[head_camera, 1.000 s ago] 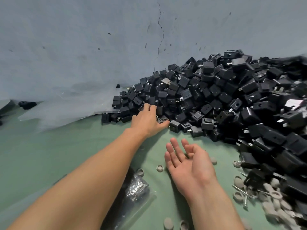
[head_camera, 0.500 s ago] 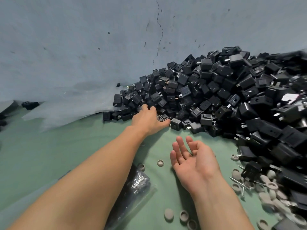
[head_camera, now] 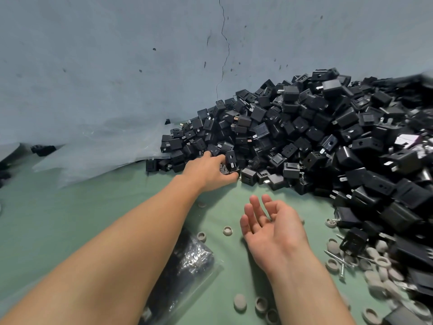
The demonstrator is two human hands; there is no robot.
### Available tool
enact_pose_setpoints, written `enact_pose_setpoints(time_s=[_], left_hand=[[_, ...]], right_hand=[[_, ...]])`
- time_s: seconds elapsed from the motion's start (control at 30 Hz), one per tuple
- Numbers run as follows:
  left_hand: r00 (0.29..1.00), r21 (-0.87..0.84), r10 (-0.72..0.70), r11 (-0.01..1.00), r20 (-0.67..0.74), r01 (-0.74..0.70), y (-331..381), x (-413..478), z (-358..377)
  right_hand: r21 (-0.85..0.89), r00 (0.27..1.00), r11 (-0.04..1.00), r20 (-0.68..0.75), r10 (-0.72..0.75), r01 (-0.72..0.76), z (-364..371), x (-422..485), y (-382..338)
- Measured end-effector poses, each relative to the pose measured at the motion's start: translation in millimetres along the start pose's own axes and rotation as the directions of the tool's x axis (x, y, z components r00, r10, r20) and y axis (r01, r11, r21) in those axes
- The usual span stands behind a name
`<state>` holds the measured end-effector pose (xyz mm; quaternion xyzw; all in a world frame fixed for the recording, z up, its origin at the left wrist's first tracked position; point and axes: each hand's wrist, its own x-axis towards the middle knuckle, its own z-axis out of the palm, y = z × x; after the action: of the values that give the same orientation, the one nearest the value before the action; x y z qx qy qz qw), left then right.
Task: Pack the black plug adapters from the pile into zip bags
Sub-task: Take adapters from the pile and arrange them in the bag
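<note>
A big pile of black plug adapters (head_camera: pixel 304 141) slopes up against the wall from centre to right. My left hand (head_camera: pixel 208 172) reaches into the pile's near left edge, its fingers curled round one or two adapters (head_camera: pixel 230 160) there. My right hand (head_camera: pixel 269 226) lies palm up on the green surface in front of the pile, fingers relaxed and holding nothing. A clear zip bag (head_camera: pixel 187 266) packed with dark parts lies between my forearms, partly hidden by my left arm.
Grey round caps (head_camera: pixel 227 230) and a few screws (head_camera: pixel 339 261) are scattered on the green surface (head_camera: pixel 70 219), thickest at the lower right. Clear plastic sheeting (head_camera: pixel 93 158) lies at the wall's foot, left of the pile. A grey-blue wall (head_camera: pixel 140 66) closes the back.
My left hand has closed its fingers deeper into the pile's edge. My right hand has stayed palm up with fingers slightly more curled. The view has shifted a little.
</note>
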<state>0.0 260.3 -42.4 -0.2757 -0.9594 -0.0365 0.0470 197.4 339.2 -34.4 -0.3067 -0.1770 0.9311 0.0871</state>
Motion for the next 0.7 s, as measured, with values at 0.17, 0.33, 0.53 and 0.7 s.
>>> enact_pose_setpoints(time_s=[0.17, 0.33, 0.53, 0.7], left_hand=[[0.994, 0.056, 0.035, 0.998, -0.105, -0.03, 4, 0, 1], [0.955, -0.822, -0.049, 0.497, 0.293, 0.278, -4, -13, -31], [0.845, -0.747, 0.427, -0.434, 0.322, 0.504, -19, -60, -48], [0.818, -0.697, 0.525, -0.495, 0.236, 0.519, -16, -88, -49]], right_hand=[[0.005, 1.0, 1.0, -0.001, -0.004, 0.004, 0, 0, -1], [0.0, 1.0, 1.0, 0.0, 0.005, -0.005, 0, -3, 1], [-0.012, 0.999, 1.0, 0.032, 0.01, -0.01, 1, -10, 5], [-0.047, 0.995, 0.999, 0.102, 0.003, 0.002, -2, -15, 6]])
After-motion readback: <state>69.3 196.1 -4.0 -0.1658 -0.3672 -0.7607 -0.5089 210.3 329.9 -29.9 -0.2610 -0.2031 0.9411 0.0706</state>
